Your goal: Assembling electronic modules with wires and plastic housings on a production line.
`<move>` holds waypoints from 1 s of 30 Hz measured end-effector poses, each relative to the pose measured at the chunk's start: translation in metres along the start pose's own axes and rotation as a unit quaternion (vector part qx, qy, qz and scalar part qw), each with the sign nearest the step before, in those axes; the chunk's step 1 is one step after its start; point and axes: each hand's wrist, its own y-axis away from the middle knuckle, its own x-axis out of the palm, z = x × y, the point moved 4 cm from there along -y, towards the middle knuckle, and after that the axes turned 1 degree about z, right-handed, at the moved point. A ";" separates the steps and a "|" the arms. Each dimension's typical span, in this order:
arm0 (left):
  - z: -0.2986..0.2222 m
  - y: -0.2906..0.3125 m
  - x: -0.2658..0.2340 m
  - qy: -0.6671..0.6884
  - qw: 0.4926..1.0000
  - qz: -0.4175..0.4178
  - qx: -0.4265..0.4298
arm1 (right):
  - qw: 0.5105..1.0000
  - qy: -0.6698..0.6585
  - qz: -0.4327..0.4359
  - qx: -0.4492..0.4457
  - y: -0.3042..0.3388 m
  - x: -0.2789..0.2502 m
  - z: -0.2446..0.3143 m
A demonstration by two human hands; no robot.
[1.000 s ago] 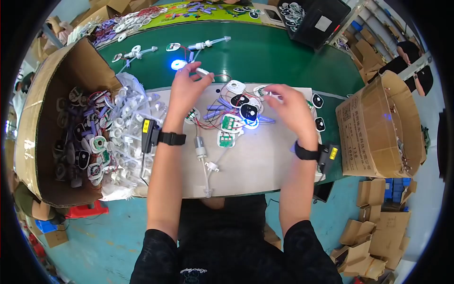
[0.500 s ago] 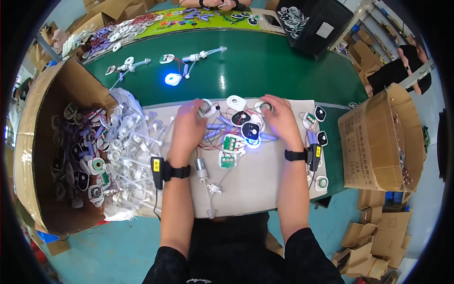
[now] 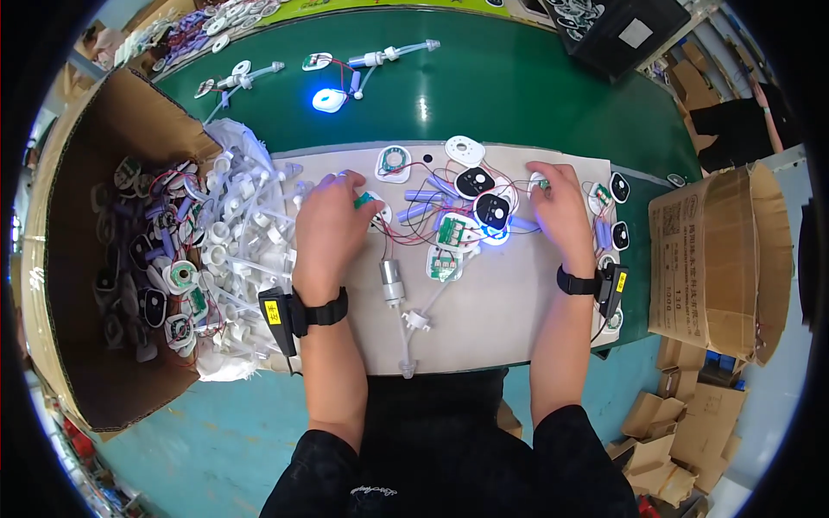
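Note:
My left hand (image 3: 332,220) is closed, its thumb and fingertips on a white panel with a green circuit board (image 3: 366,200), largely hidden by the fingers. Red wires run from that board toward a silver motor pump (image 3: 393,281) with clear tubing. My right hand (image 3: 560,205) pinches the edge of a small white panel (image 3: 537,183), mostly covered by its fingers. Between my hands lies a tangle of purple battery cells (image 3: 423,207), black-faced panels (image 3: 492,211), green-board panels (image 3: 456,231) and wires. One panel there glows blue underneath. A round-board panel (image 3: 395,162) rests beyond my left hand.
A carton (image 3: 52,259) of wired parts stands left, beside a heap of white plastic fittings (image 3: 242,233). At right is another carton (image 3: 682,268). Pump assemblies, one with a lit blue panel (image 3: 329,100), lie on the green table (image 3: 484,95). A black bin (image 3: 626,34) sits far right.
The round-board panel has left my left hand and lies on the mat. That hand has come nearer onto another board. My right hand has moved right, away from the tangle. The whole view has shifted.

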 end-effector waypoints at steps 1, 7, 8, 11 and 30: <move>0.002 -0.002 0.001 0.001 1.000 0.001 0.002 | 0.998 0.033 -0.024 -0.043 -0.001 0.000 0.001; -0.011 0.002 -0.008 0.039 0.996 -0.032 0.070 | 0.988 -0.036 -0.100 -0.109 0.004 -0.007 0.028; -0.013 0.002 -0.006 0.094 0.993 -0.023 0.067 | 0.983 -0.096 -0.095 -0.122 0.005 -0.007 0.036; -0.014 0.002 -0.006 0.193 0.978 -0.015 0.073 | 0.973 -0.149 -0.074 -0.159 0.012 0.001 0.062; -0.096 0.038 -0.108 0.177 0.974 0.029 0.140 | 0.926 -0.057 0.095 -0.362 0.027 0.037 0.081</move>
